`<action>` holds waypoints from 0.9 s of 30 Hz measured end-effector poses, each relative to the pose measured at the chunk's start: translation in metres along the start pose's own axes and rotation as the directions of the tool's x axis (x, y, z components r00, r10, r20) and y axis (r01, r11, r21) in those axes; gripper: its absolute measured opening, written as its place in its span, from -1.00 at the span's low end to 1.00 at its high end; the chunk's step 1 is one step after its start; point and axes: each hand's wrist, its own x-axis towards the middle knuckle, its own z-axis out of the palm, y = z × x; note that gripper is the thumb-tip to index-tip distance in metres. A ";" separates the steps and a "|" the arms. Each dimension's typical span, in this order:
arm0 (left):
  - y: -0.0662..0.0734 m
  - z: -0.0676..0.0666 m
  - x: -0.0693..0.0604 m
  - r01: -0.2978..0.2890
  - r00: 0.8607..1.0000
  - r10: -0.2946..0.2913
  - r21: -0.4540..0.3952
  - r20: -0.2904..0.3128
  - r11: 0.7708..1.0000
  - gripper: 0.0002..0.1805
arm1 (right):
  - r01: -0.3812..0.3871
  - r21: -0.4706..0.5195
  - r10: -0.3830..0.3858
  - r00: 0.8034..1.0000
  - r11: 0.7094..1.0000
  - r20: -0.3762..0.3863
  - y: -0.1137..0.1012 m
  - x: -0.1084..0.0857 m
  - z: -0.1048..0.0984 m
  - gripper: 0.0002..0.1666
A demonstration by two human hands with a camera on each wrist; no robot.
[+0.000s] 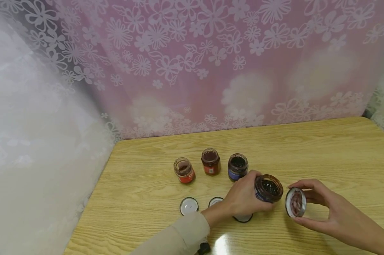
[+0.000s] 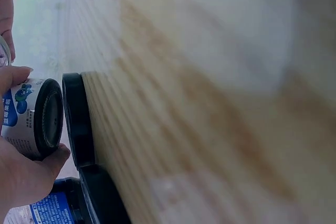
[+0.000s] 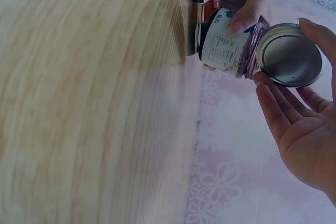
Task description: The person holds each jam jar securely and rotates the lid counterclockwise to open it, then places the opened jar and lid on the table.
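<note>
My left hand grips an uncapped jam jar with dark contents; its mouth tilts toward me. The jar's label shows blueberries in the left wrist view. In my right hand a round metal lid is held by its edge between thumb and fingers. The lid's stained inner side faces the jar, a small gap apart from it in the head view. Its plain outer side shows in the right wrist view, where my right hand cups it. Beneath the left hand, one lid is partly hidden.
Three more uncapped jars stand farther back: a red-labelled jar, another red-labelled jar and a blue-labelled jar. Nearer lie a white-lined lid and another lid, partly behind the left arm. A patterned curtain hangs behind the wooden table.
</note>
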 end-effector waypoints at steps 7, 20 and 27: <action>-0.001 0.004 0.009 -0.020 1.000 0.020 0.026 -0.004 0.999 -0.21 | 0.007 -0.001 -0.007 1.000 1.000 0.002 0.002 0.001 0.001 -0.17; 0.003 0.006 0.022 0.028 0.999 -0.029 0.047 0.024 0.998 -0.20 | -0.006 -0.004 0.006 1.000 1.000 0.011 0.006 0.003 0.003 -0.16; 0.005 0.007 0.023 0.048 0.999 -0.049 0.095 0.010 0.994 -0.24 | -0.008 -0.003 0.008 1.000 1.000 0.023 0.006 0.003 0.003 -0.17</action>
